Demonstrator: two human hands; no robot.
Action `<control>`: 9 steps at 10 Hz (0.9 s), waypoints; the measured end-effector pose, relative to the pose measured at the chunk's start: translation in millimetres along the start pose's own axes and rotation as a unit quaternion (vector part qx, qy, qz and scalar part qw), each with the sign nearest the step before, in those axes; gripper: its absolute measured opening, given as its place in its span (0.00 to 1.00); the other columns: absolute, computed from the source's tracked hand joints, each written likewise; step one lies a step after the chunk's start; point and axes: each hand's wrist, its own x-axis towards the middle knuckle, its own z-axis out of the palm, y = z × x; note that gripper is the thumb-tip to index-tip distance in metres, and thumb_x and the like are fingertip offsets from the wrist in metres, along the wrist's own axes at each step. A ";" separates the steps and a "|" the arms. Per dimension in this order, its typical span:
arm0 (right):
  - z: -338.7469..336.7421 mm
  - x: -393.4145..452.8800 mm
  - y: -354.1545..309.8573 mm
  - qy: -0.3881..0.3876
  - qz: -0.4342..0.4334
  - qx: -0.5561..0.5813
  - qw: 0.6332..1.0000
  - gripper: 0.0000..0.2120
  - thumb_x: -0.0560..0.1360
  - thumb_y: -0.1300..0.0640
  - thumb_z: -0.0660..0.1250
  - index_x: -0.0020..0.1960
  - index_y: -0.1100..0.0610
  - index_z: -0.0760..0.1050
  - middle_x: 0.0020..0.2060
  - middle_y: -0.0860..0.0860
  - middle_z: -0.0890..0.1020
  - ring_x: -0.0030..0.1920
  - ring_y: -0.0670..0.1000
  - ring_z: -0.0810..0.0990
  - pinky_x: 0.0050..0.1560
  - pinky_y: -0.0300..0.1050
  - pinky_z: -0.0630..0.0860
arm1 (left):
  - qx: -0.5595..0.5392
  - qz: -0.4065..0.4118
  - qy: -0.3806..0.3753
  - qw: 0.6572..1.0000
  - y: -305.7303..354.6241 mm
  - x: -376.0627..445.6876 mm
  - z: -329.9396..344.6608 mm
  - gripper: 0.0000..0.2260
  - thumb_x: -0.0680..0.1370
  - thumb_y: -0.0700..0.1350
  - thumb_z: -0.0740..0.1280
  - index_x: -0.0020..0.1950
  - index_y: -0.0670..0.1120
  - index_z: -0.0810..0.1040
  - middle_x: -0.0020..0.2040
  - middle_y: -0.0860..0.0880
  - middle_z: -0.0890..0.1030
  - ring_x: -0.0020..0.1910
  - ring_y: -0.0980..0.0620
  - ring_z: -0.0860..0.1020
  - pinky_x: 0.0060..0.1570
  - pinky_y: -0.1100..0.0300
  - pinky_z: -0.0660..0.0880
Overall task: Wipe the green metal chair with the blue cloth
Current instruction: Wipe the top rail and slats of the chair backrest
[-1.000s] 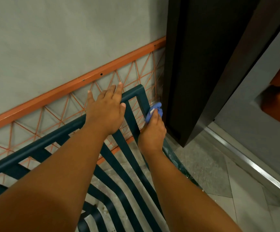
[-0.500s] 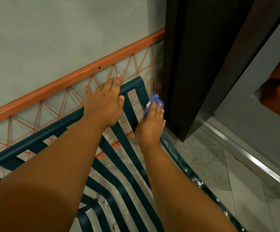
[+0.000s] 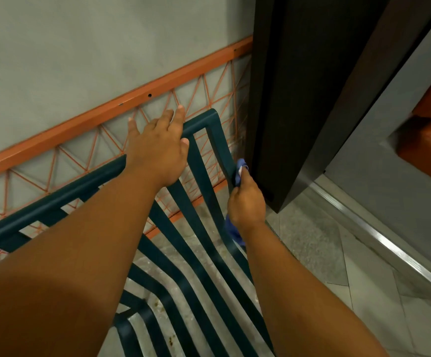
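The green metal chair has a slatted back and seat and fills the lower middle of the view. My left hand lies on the chair's top rail near its right corner, with the fingers spread over the rail. My right hand is closed around the blue cloth and presses it against the chair's right side bar, below the rounded corner. One end of the cloth sticks out above my fingers. Another part hangs below my wrist.
An orange wire railing runs along the grey wall right behind the chair back. A dark door frame stands just right of my right hand. Tiled floor and a metal threshold strip lie to the right.
My right hand has slid the cloth down the right side bar and turned from a flat palm to a closed grip. My left hand stays on the top rail.
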 end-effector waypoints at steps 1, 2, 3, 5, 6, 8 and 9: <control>0.0 -22.2 10.6 -0.033 -0.098 -0.109 0.989 0.30 0.79 0.63 0.57 0.77 0.53 0.50 0.77 0.53 0.54 0.76 0.55 0.52 0.75 0.56 0.54 | 0.001 -0.002 0.001 1.000 -1.4 0.3 0.4 0.26 0.82 0.53 0.49 0.78 0.49 0.46 0.78 0.47 0.55 0.75 0.45 0.59 0.71 0.37 0.47; 0.6 -34.1 33.2 -0.042 -0.107 -0.203 0.973 0.31 0.79 0.61 0.57 0.78 0.54 0.47 0.78 0.53 0.47 0.77 0.53 0.44 0.76 0.55 0.49 | 0.001 0.002 0.002 1.000 -1.0 1.0 1.1 0.26 0.82 0.53 0.49 0.78 0.49 0.46 0.78 0.47 0.55 0.75 0.44 0.59 0.71 0.36 0.47; 0.9 -19.3 23.2 0.002 -0.017 -0.096 0.995 0.26 0.80 0.59 0.57 0.76 0.56 0.55 0.72 0.57 0.67 0.70 0.57 0.67 0.69 0.54 0.66 | 0.003 0.001 0.005 1.000 -1.3 1.4 1.7 0.26 0.82 0.53 0.49 0.78 0.49 0.46 0.78 0.47 0.55 0.75 0.44 0.59 0.71 0.36 0.46; -14.0 23.2 -56.2 -0.061 -0.031 0.172 0.983 0.20 0.82 0.57 0.52 0.73 0.48 0.62 0.55 0.48 0.75 0.55 0.47 0.73 0.56 0.43 0.70 | 0.003 0.002 0.009 1.000 -1.5 0.4 2.2 0.26 0.81 0.52 0.50 0.78 0.49 0.46 0.78 0.46 0.56 0.74 0.44 0.60 0.71 0.36 0.47; -17.1 42.5 -59.2 -0.100 -0.028 0.223 0.969 0.15 0.82 0.53 0.52 0.66 0.47 0.69 0.55 0.50 0.76 0.56 0.50 0.74 0.57 0.49 0.72 | 0.002 0.003 0.007 1.000 -1.1 1.3 1.8 0.26 0.81 0.52 0.49 0.78 0.49 0.46 0.78 0.47 0.56 0.74 0.44 0.61 0.71 0.36 0.48; -25.4 37.7 4.8 -0.154 0.129 0.153 0.968 0.16 0.78 0.45 0.54 0.56 0.48 0.77 0.52 0.53 0.80 0.53 0.54 0.78 0.59 0.58 0.74 | 0.004 0.003 0.006 1.000 -1.5 -0.1 1.0 0.26 0.82 0.52 0.49 0.78 0.49 0.46 0.78 0.47 0.56 0.74 0.44 0.61 0.71 0.36 0.47; -32.2 36.1 7.9 -0.151 0.117 0.048 0.981 0.15 0.81 0.51 0.53 0.56 0.53 0.76 0.51 0.55 0.79 0.50 0.55 0.77 0.54 0.52 0.73 | 0.001 0.002 0.007 1.000 -0.5 0.5 0.9 0.26 0.82 0.52 0.49 0.78 0.49 0.46 0.78 0.47 0.56 0.74 0.44 0.61 0.71 0.36 0.47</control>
